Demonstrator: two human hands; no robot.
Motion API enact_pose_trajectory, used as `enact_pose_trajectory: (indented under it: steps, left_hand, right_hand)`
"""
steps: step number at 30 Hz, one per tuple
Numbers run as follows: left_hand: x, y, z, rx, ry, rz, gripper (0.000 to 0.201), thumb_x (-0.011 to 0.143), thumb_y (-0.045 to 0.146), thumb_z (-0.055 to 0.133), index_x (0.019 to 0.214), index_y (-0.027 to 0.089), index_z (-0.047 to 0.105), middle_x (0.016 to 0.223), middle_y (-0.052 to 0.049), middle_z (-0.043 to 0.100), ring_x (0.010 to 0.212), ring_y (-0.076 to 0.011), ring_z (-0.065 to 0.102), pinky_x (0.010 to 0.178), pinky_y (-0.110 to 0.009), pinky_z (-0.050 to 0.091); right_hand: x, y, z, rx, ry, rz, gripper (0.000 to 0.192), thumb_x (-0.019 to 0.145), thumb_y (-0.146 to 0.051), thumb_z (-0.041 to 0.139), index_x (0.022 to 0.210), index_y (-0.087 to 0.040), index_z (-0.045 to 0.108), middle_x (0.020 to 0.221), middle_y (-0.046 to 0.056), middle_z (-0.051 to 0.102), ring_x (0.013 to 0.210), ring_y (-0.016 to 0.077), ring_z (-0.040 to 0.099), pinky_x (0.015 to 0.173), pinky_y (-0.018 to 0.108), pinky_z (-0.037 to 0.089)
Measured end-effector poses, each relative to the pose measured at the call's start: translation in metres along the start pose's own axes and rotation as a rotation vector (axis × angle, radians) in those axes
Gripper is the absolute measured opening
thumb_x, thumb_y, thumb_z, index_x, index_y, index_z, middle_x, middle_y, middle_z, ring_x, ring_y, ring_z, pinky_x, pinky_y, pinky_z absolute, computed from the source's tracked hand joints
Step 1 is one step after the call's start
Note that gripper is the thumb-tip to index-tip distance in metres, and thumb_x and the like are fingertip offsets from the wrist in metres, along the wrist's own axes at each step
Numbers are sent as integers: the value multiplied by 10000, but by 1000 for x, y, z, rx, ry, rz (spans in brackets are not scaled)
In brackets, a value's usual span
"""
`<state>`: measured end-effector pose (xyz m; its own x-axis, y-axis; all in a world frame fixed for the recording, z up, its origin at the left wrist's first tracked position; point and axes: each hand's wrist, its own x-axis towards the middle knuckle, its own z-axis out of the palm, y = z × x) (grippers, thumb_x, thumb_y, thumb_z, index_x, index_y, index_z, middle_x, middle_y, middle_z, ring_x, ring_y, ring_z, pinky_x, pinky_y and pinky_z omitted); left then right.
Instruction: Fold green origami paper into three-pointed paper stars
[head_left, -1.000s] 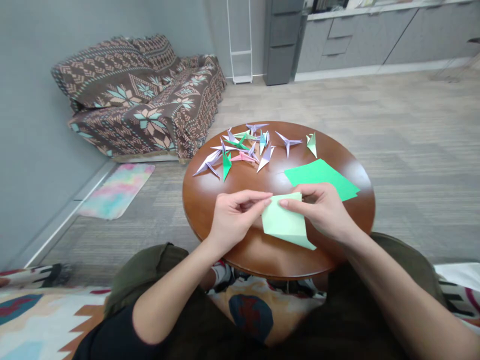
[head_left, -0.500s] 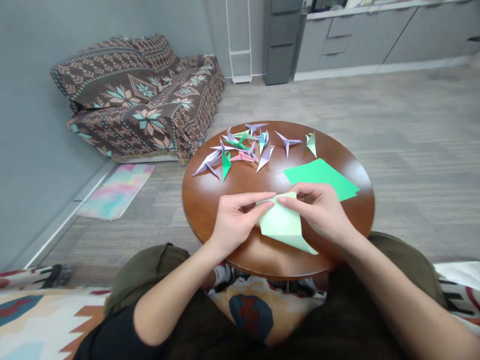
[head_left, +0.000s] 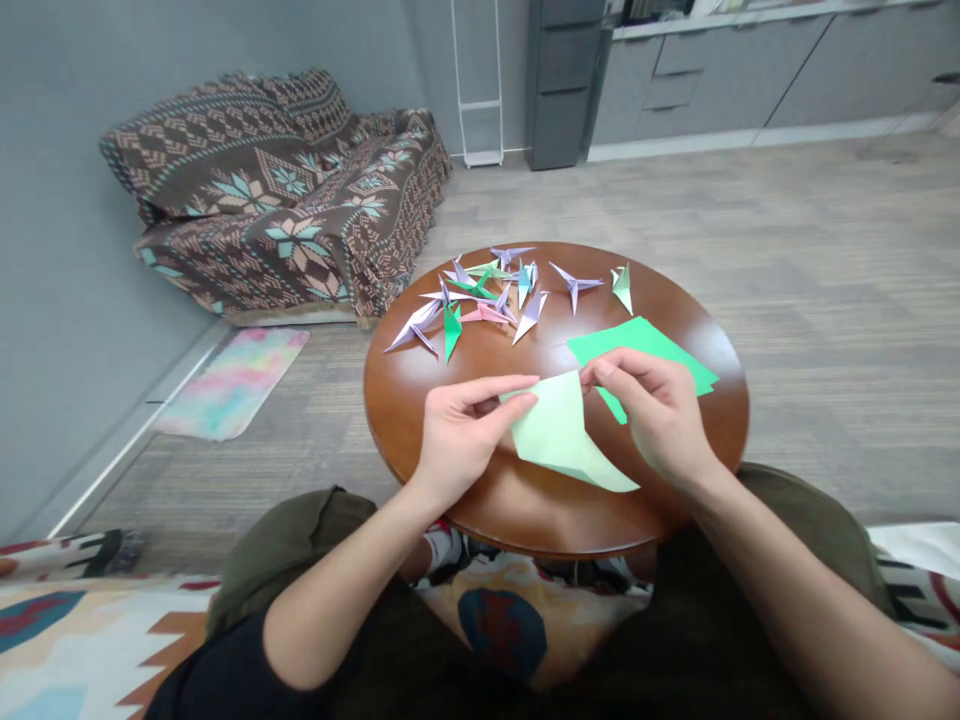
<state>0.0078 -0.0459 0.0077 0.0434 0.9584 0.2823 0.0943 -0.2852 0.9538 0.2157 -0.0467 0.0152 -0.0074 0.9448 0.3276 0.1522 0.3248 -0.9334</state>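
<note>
Pale green paper (head_left: 562, 435) pinched at its far corners by left hand (head_left: 457, 435) and right hand (head_left: 656, 415), fingers clamped. Folded cranes (head_left: 487, 295) lie far on round wooden table (head_left: 405, 400).

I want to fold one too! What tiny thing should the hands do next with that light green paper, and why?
Probably lay the raised flap flat and press a crease. The light green paper is pinched at its top by the left hand and the right hand, its upper part lifted off the round table while its lower point rests there. That looks like a fold half made, so flattening it seems the likely next bit.
</note>
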Motion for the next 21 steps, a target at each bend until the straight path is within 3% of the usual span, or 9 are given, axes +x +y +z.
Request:
enact_pose_trajectory:
  steps: [2, 6, 10, 16, 21]
  left_hand:
    - [1, -1, 0, -27, 18, -13, 184, 780, 297, 895, 946, 216, 892, 846, -55, 848, 657, -160, 716, 608, -244, 589]
    - [2, -1, 1, -74, -2, -38, 242, 781, 297, 897, 1011, 224, 886, 845, -47, 848, 656, -157, 731, 624, -240, 609]
    - [0, 1, 2, -69, -40, -45, 201, 780, 293, 897, 964, 213, 890, 869, -58, 853, 724, -195, 773, 677, -269, 645]
    - [-1, 3, 3, -61, -39, -26, 165, 779, 293, 899, 923, 214, 890, 876, -61, 854, 717, -192, 772, 668, -262, 639]
    - [-1, 3, 3, -52, -87, -32, 179, 786, 299, 889, 931, 194, 880, 849, -65, 847, 701, -190, 763, 652, -263, 628]
  right_hand:
    - [-2, 2, 1, 42, 2, -46, 162, 942, -373, 744, 882, -240, 672, 866, 27, 709, 812, 201, 660, 776, 335, 541]
    - [-5, 5, 5, 26, 4, -150, 202, 896, -305, 805, 950, -250, 618, 954, 27, 689, 924, 205, 678, 888, 353, 556]
    - [-4, 5, 6, 26, -13, -85, 196, 917, -374, 793, 937, -239, 652, 928, 43, 715, 893, 209, 696, 859, 361, 586]
    - [-2, 2, 6, 226, -20, 16, 329, 793, -379, 913, 953, -251, 655, 880, 12, 750, 833, 189, 721, 810, 327, 595]
    - [-2, -3, 3, 139, -118, 83, 288, 837, -457, 854, 751, -218, 716, 753, 30, 749, 699, 189, 677, 653, 313, 541]
